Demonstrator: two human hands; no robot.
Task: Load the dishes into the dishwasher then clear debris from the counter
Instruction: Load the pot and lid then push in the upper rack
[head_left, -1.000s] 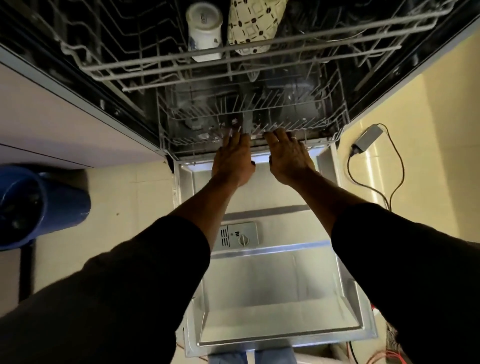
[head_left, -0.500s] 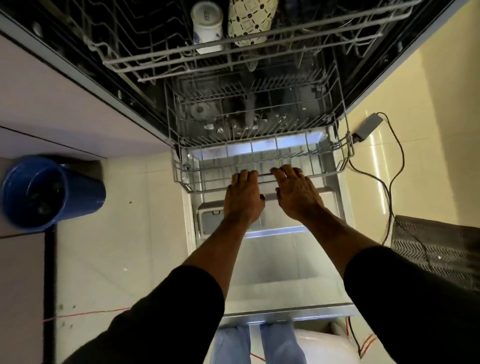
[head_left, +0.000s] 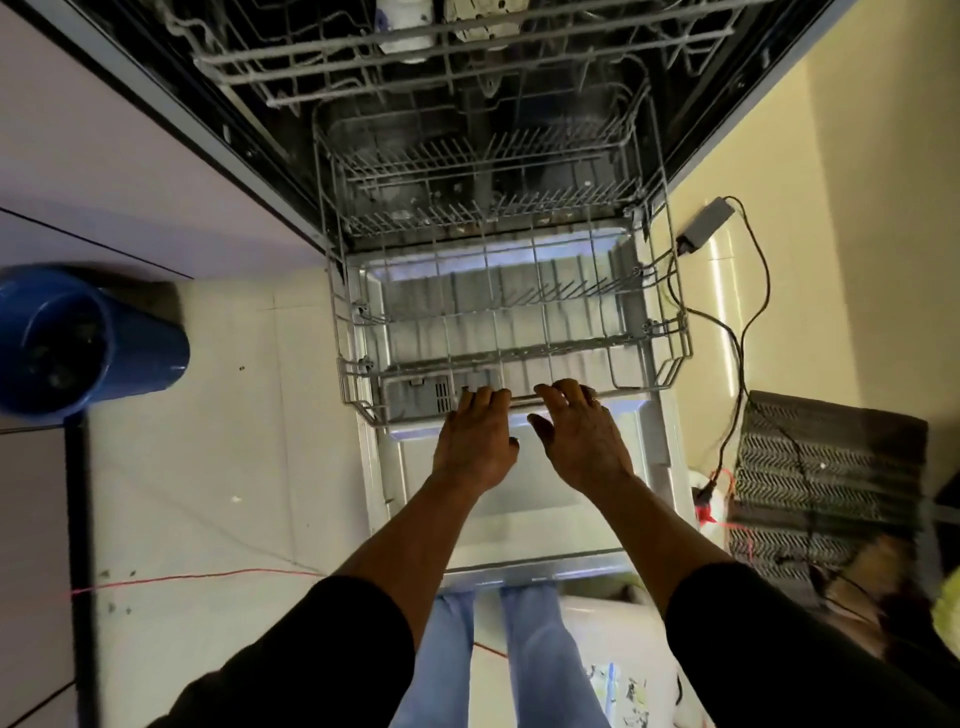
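Observation:
The dishwasher stands open, its door (head_left: 524, 525) folded down flat. The empty lower rack (head_left: 670, 332), grey wire, is drawn halfway out over the door. My left hand (head_left: 475, 441) and my right hand (head_left: 584, 441) sit side by side at its front rail, fingers curled over the wire. Above, the upper rack (head_left: 332, 57) holds a white mug (head_left: 402, 23) and a patterned cup (head_left: 480, 21), both partly cut off by the top edge.
A blue bin (head_left: 78, 343) stands on the floor to the left, beside pale cabinet fronts. Right of the door lie a power adapter (head_left: 706, 223) with black cables and a dark ribbed mat (head_left: 826, 467). A red wire (head_left: 208, 575) crosses the floor near my legs.
Both hands have pulled the lower rack out of the tub toward me, from fully inside to halfway over the door. The view has drawn back.

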